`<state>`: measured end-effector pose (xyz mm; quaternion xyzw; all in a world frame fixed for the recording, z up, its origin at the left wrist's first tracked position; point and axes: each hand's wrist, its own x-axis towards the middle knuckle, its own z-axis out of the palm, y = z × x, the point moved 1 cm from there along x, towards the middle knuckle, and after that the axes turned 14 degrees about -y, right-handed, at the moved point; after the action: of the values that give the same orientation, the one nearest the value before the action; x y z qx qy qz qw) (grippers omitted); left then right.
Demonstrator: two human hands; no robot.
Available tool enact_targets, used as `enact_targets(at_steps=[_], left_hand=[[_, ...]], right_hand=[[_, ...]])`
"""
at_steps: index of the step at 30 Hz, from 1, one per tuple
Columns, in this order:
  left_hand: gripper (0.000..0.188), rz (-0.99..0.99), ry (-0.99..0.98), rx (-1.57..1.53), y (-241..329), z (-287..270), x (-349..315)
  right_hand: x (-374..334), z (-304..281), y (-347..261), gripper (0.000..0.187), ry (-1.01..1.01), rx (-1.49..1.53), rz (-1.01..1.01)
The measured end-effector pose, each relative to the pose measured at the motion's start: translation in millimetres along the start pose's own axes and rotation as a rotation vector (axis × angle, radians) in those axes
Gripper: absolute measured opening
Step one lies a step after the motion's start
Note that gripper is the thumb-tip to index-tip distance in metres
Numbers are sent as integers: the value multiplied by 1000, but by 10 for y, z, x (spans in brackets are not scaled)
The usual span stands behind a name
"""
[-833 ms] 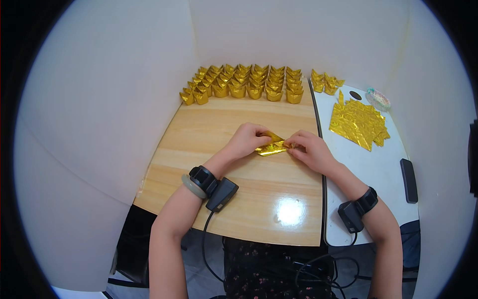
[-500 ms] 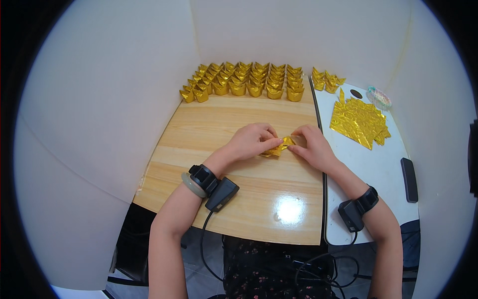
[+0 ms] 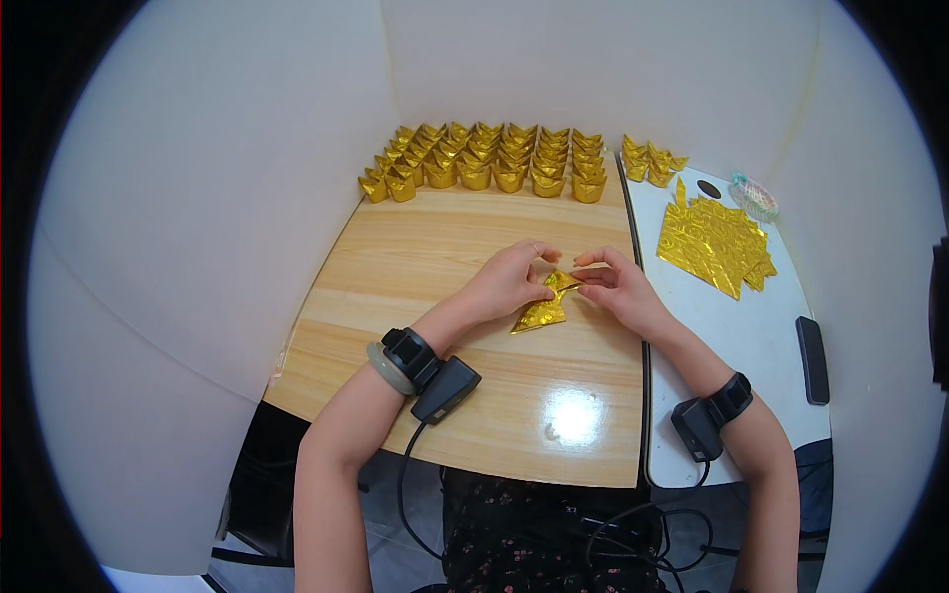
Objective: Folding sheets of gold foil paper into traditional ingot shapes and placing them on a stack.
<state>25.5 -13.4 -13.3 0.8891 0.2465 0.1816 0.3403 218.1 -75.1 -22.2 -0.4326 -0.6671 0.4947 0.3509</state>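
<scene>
A partly folded piece of gold foil paper (image 3: 541,315) lies on the wooden tabletop between my hands, with a pointed flap spread toward the lower left. My left hand (image 3: 509,280) has its thumb on the upper left part of the paper, its fingers curled near the far edge. At the upper right corner, my right hand (image 3: 630,294) pinches the paper between thumb and fingers. Both hands partly hide its upper end. Farther back, several folded gold foil ingots (image 3: 475,176) stand in close rows.
On the white table (image 3: 727,356) at right are a pile of gold foil sheets (image 3: 714,242), a few more ingots (image 3: 660,163), a coiled pastel item (image 3: 754,197) and a dark phone-like slab (image 3: 813,360). Pale walls close in the sides and back. Cables hang from black wrist devices (image 3: 445,389).
My left hand has shifted slightly away and loosened its fingers, uncovering more of the paper. A pointed flap now spreads toward me. My right fingers have lifted slightly from the corner.
</scene>
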Motion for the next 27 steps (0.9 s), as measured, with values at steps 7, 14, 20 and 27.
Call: enact_targets(at_steps=[7, 14, 20, 27], left_hand=[[46, 60, -83, -124, -136, 9, 9], [19, -16, -44, -652, -76, -5, 22], [16, 79, -7, -648, -115, -33, 41], [35, 102, 69, 178, -131, -59, -57]], right_hand=[[-5, 64, -128, 44, -97, 228, -56], [-46, 103, -208, 55, -69, 131, -33], [-84, 76, -162, 39, 60, -128, -110], [-154, 62, -266, 16, 76, -855, -427]])
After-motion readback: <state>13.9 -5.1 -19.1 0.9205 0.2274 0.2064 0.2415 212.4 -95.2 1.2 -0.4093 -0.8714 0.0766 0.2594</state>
